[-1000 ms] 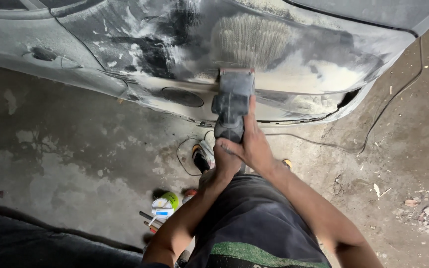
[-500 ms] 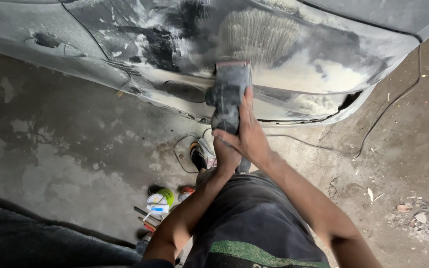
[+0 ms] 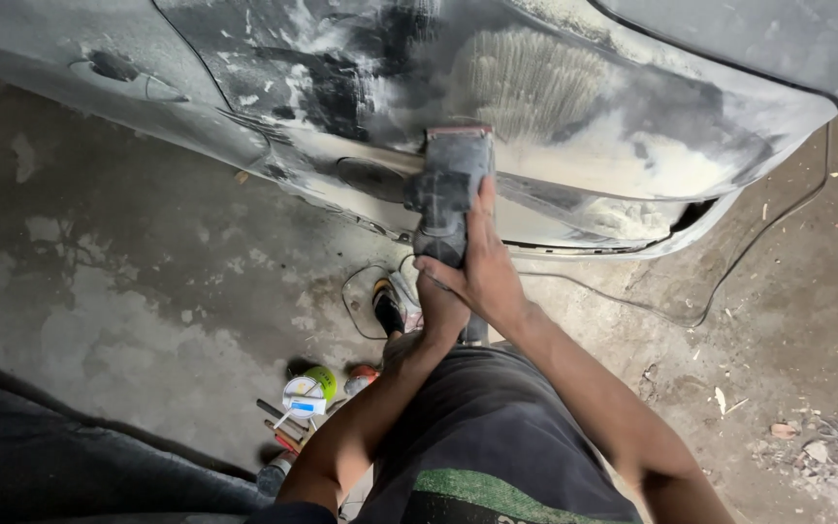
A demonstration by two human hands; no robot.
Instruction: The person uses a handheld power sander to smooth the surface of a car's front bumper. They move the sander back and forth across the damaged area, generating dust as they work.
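A grey electric sander [image 3: 448,184] is pressed flat against a car body panel [image 3: 555,136] covered with pale filler and dark sanded patches. My right hand [image 3: 485,264] wraps the sander's body from above. My left hand [image 3: 441,309] grips the rear of the handle just below it. Both arms reach forward from my dark shirt. The sander's pad sits at the lower edge of a ridged patch of filler.
A thin black cable [image 3: 729,272] runs over the concrete floor [image 3: 128,291] under the panel's right end. A small can with a green lid [image 3: 309,390], a few hand tools and my foot in a sandal [image 3: 388,306] lie near me. Debris [image 3: 807,442] litters the right.
The sander and both hands have slid slightly left along the panel, and the view has shifted with them. My grip is unchanged.
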